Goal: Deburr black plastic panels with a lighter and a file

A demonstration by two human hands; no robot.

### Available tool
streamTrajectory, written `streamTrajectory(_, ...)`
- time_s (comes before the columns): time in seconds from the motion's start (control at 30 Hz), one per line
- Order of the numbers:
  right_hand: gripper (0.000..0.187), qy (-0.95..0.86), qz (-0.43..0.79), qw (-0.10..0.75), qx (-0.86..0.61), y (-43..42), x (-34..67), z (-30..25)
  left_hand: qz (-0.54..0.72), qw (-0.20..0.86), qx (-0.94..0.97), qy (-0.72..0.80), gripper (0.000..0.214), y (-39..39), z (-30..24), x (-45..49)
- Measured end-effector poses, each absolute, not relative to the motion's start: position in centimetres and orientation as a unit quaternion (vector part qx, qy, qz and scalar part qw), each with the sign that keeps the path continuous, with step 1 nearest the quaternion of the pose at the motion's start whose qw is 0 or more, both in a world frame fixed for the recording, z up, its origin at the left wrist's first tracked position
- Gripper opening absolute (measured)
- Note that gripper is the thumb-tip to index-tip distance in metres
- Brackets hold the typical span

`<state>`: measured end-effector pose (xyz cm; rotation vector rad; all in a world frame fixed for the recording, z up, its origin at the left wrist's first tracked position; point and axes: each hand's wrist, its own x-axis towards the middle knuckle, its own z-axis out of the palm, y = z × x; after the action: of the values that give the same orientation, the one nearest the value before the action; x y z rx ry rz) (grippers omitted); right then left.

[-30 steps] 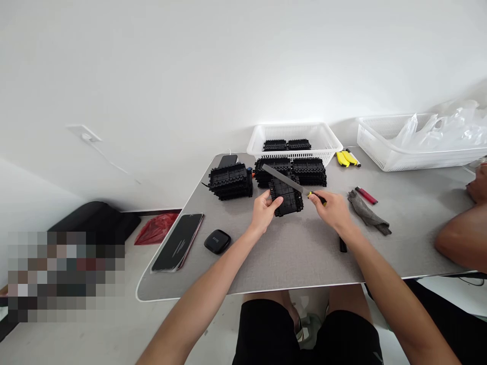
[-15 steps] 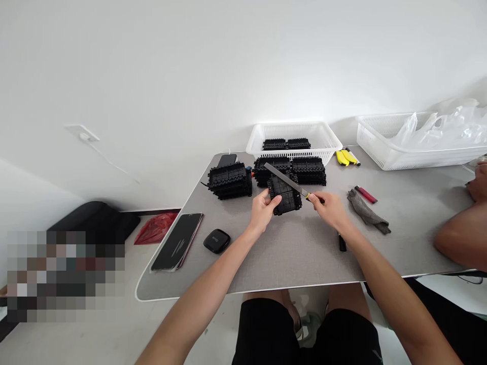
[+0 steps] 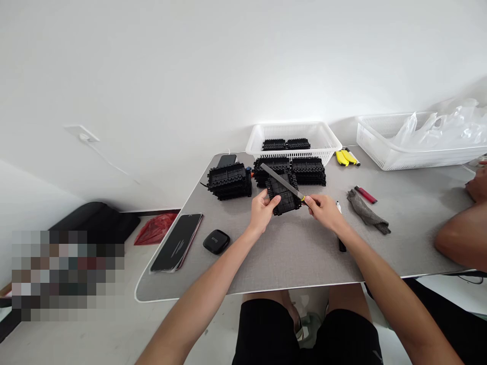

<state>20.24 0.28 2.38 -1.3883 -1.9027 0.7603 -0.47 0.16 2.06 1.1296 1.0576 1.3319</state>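
Tilted above the table, a black ribbed plastic part (image 3: 283, 199) is gripped at its lower left by my left hand (image 3: 262, 209), thumb on its face. My right hand (image 3: 322, 209) is closed round the handle of a flat metal file (image 3: 279, 179), whose blade slants up to the left across the part's upper face. Most of the handle is hidden in my fingers. Just behind stand stacks of like black parts, one stack (image 3: 229, 181) at the left and another (image 3: 309, 171) before the white basket.
A white basket (image 3: 294, 152) holds more black parts; a second basket (image 3: 414, 158) holds clear plastic bags. A grey cloth (image 3: 368, 212), red tool (image 3: 366, 194), yellow-handled tools (image 3: 347, 157), phone (image 3: 178, 242) and black case (image 3: 216, 242) lie about. Another person's arm (image 3: 462, 235) rests at the right.
My right hand and the file have shifted slightly left and down across the part. A pen-like object beside my right wrist shows more. My left hand and the part stay nearly still.
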Motion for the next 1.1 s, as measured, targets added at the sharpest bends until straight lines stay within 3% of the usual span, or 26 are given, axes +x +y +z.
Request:
streamTrajectory(0.8,0.049,-0.710,0.038,0.354,-0.607,0.01,20.93,2.48,0.559,0.497,0.482,0.456,0.053,0.39,1.97,-0.78)
streamTrajectory(1.1,0.049,-0.731,0.074,0.352,-0.580,0.22,20.86,2.47,0.569,0.501,0.480,0.442,0.051,0.46,1.91,-0.75)
